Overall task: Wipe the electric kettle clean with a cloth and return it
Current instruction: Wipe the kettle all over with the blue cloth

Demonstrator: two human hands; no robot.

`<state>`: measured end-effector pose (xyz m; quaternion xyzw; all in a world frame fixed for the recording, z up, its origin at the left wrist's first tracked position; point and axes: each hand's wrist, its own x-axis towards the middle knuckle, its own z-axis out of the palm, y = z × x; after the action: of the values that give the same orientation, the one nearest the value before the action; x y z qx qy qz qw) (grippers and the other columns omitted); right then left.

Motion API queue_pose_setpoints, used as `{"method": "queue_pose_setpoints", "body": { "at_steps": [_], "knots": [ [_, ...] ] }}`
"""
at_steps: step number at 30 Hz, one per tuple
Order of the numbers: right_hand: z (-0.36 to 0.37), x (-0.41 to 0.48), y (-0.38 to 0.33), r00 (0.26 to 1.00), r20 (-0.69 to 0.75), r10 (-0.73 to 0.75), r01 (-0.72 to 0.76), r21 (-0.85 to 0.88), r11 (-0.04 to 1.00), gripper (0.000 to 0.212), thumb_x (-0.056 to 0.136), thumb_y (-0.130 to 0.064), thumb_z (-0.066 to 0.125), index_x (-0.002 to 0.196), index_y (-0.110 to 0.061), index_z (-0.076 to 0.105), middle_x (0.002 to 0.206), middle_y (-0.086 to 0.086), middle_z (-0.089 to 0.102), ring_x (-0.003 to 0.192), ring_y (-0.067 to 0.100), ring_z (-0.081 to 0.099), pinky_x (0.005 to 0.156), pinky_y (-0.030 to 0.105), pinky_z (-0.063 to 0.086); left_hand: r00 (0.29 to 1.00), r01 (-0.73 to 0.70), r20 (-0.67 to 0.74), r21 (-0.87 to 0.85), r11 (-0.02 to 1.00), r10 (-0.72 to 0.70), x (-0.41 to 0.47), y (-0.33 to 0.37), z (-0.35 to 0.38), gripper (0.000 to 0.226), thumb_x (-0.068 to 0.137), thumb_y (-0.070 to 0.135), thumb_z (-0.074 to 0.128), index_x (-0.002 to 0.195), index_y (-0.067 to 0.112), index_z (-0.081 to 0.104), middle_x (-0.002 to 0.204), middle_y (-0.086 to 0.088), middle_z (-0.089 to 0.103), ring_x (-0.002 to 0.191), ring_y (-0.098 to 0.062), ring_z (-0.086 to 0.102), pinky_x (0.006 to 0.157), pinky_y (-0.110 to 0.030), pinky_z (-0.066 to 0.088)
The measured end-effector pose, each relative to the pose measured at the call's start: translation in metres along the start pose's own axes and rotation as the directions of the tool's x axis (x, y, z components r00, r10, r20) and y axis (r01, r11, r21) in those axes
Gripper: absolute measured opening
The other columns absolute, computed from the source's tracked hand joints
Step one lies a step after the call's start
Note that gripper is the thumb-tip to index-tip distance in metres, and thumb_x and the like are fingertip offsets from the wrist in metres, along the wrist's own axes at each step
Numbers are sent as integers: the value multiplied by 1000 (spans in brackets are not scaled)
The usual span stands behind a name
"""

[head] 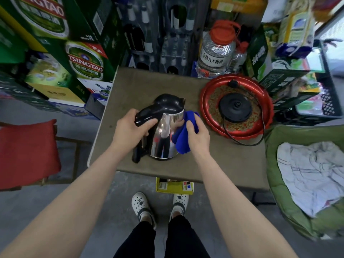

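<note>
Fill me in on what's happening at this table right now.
A person is wiping a steel electric kettle that stands on the table. The left hand has its grip on the kettle's black handle, steadying it, while the right hand presses a blue cloth against the kettle's side. The kettle is off its black power base, which sits with its cord on a red tray to the right, so returning it is not yet done.

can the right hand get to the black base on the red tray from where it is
Probably yes. The right hand presses the blue cloth against the kettle, and the base sits uncovered on the red tray just beyond it, with only bare table between them.
</note>
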<state>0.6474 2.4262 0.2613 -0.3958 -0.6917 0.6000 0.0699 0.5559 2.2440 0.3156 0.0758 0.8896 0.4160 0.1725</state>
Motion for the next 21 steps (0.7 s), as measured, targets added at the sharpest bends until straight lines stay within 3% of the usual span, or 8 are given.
{"method": "queue_pose_setpoints", "body": {
  "at_steps": [4, 8, 10, 12, 14, 18, 19, 21],
  "knots": [
    [16, -37, -21, 868, -30, -496, 470, -278, 838, 47, 102, -33, 51, 148, -34, 43, 160, -3, 37, 142, 17, 33, 117, 25, 23, 983, 24, -160, -345, 938, -84, 2, 34, -4, 38, 77, 47, 75, 77, 15, 54, 60, 0, 60, 43, -10, 55, 54, -32, 52],
    [35, -57, -8, 467, 194, -862, 725, -643, 248, 36, 93, -20, 66, 127, -32, 67, 146, -1, 57, 132, 28, 45, 106, 44, 44, 970, 22, -208, -451, 892, -129, 4, 53, -7, 52, 64, 65, 72, 71, 16, 54, 57, -5, 61, 45, -20, 54, 58, -37, 51],
    [27, -49, -18, 354, 223, -908, 720, -685, 113, 30, 93, -25, 69, 121, -36, 69, 138, -5, 64, 125, 25, 53, 96, 45, 49, 975, 1, -193, -474, 881, -105, 1, 61, -9, 55, 62, 67, 72, 71, 17, 53, 61, -7, 62, 47, -24, 54, 54, -37, 48],
    [21, -39, -40, 312, 173, -934, 725, -679, 116, 25, 94, -29, 69, 118, -35, 72, 133, -4, 67, 120, 24, 56, 98, 44, 48, 981, -13, -170, -525, 851, -90, 1, 67, -14, 56, 63, 64, 72, 71, 13, 51, 56, -7, 58, 42, -23, 50, 50, -33, 43],
    [23, -34, -61, 352, 96, -931, 707, -679, 198, 26, 96, -30, 65, 121, -31, 72, 134, 1, 66, 120, 27, 55, 104, 45, 44, 984, -15, -153, -570, 822, -88, 4, 74, -20, 58, 63, 62, 73, 74, 10, 51, 50, -2, 55, 39, -23, 46, 49, -32, 41],
    [29, -28, -95, 591, -157, -791, 616, -545, 569, 34, 100, -27, 54, 131, -22, 67, 139, 13, 60, 128, 36, 53, 109, 49, 42, 985, -7, -142, -623, 783, -104, 5, 79, -26, 52, 63, 59, 75, 74, 14, 51, 47, 3, 50, 38, -18, 42, 46, -29, 37],
    [32, -31, -95, 603, -173, -779, 599, -546, 585, 34, 100, -26, 54, 132, -21, 66, 140, 14, 60, 130, 37, 52, 109, 50, 42, 982, 8, -138, -642, 767, -126, 4, 78, -28, 51, 64, 58, 75, 74, 15, 51, 48, 2, 50, 37, -17, 42, 46, -29, 36],
    [41, -45, -80, 525, -103, -845, 617, -637, 461, 34, 99, -22, 56, 132, -21, 66, 143, 12, 58, 131, 37, 51, 112, 47, 41, 971, 39, -143, -700, 713, -194, 3, 77, -31, 44, 71, 51, 76, 76, 14, 52, 51, 0, 51, 36, -15, 41, 44, -28, 35]
  ]
}}
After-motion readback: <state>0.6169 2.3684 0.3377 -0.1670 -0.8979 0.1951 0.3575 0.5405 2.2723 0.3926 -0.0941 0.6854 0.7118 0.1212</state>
